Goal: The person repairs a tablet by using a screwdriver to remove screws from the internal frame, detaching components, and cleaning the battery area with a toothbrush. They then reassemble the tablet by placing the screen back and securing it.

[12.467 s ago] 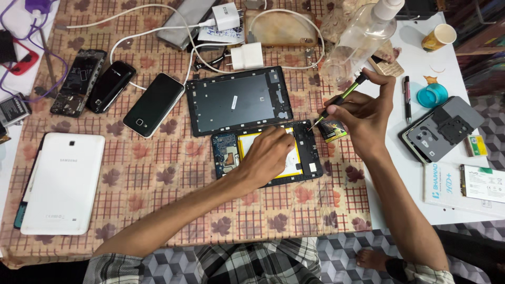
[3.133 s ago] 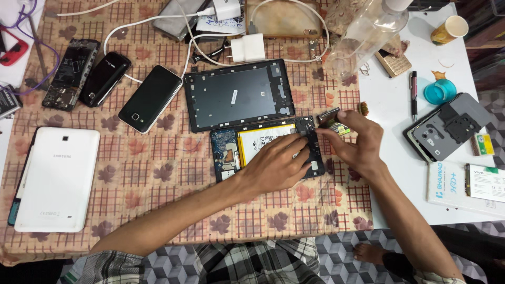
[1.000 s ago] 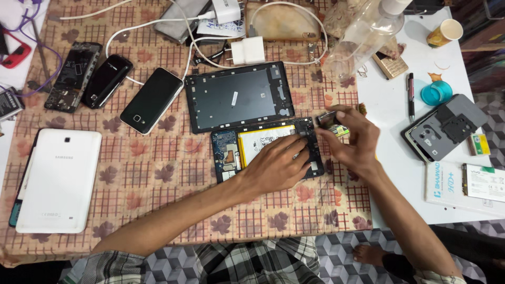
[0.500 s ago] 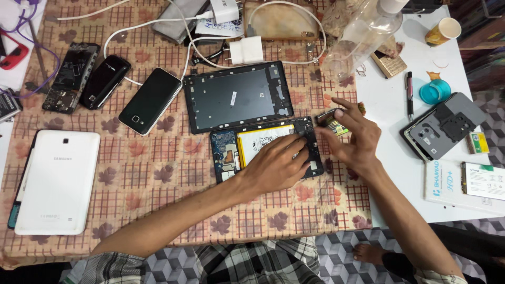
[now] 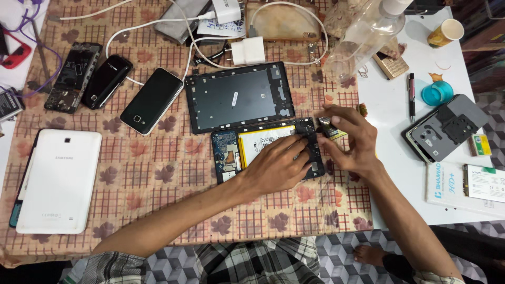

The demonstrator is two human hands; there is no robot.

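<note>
Head view: your left hand (image 5: 276,165) lies flat over the opened tablet (image 5: 265,150), palm pressing it onto the surface (image 5: 158,184), fingers (image 5: 300,144) spread and reaching toward the right edge of the board. They grip nothing; they just pin the tablet down. Your right hand (image 5: 352,144) hovers at that same right edge, fingers pinched nearly closed on a small part (image 5: 326,123). It looks like a little metal-and-yellow component, too small to say more. The yellow battery (image 5: 260,144) shows between your left wrist and the blue board end.

Just above the tablet sits its dark back frame (image 5: 236,97), touching or nearly so. A black phone (image 5: 151,100) lies to the left, a white tablet (image 5: 58,181) well apart at the far left, and a clear bottle (image 5: 363,39) up right.

By my reading, you're at the small-part stage, working that piece at the tablet's edge. The next move calls for a steady pinch, fine alignment and firm left-hand pressure.
</note>
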